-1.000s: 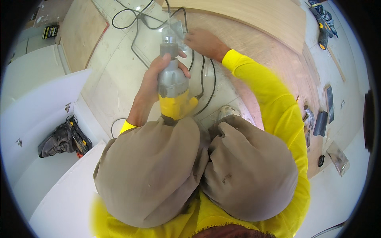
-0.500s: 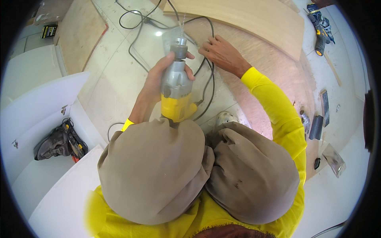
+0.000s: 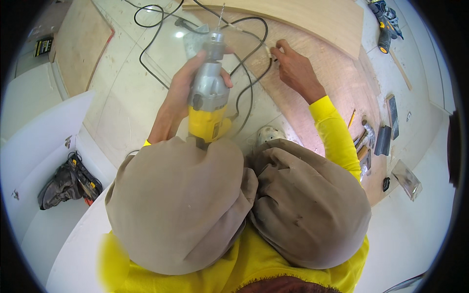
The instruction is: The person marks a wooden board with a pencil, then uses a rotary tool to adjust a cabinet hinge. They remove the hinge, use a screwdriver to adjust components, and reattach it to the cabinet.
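Note:
My left hand (image 3: 181, 83) grips a yellow and grey power drill (image 3: 207, 117) by its upper body. The drill stands upright above my left knee, its thin bit (image 3: 221, 17) pointing away from me. My right hand (image 3: 286, 61) is beside a black power cord (image 3: 266, 34) that has a pale section, its fingers curled on something small and dark that I cannot make out. A translucent item (image 3: 192, 44) lies on the floor behind the drill, partly hidden.
Loose cords loop over the tiled floor (image 3: 122, 93). A long board (image 3: 317, 24) lies on a plywood sheet (image 3: 337, 83). A panel (image 3: 83, 44) is at far left. A hammer (image 3: 369, 132), pencil (image 3: 351, 118) and tool (image 3: 383, 36) lie right. A black bag (image 3: 58, 190) sits in a white box.
My right hand has moved to the right and curled its fingers by the cord. The drill in my left hand shifted right, then back left, as the whole view moved slightly.

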Tool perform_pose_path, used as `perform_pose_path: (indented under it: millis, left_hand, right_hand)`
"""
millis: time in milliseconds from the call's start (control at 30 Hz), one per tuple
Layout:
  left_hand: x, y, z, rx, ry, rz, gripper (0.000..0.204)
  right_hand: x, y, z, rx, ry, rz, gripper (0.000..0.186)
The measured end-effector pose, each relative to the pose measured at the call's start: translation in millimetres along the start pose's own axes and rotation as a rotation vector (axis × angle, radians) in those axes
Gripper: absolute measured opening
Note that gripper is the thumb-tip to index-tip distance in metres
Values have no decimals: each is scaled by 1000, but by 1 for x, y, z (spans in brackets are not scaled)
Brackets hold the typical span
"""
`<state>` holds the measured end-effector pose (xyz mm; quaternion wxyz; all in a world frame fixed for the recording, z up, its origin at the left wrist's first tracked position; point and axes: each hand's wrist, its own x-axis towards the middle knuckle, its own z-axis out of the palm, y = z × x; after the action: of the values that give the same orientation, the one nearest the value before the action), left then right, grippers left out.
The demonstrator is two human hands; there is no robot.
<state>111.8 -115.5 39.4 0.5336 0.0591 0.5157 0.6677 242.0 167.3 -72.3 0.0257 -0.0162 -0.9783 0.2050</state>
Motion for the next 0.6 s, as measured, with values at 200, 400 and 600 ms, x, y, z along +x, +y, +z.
perform_pose_path:
  millis: [200, 400, 600]
  left_hand:
    - [0, -11, -4, 55, 101, -11, 61]
    - [5, -3, 6, 246, 151, 5, 63]
    - [5, -7, -2, 67, 67, -14, 63]
  right_hand:
    - [-14, 25, -12, -89, -169, -15, 32]
    - [-34, 37, -24, 16, -189, -118, 34]
    - [-56, 56, -33, 315, -310, -26, 34]
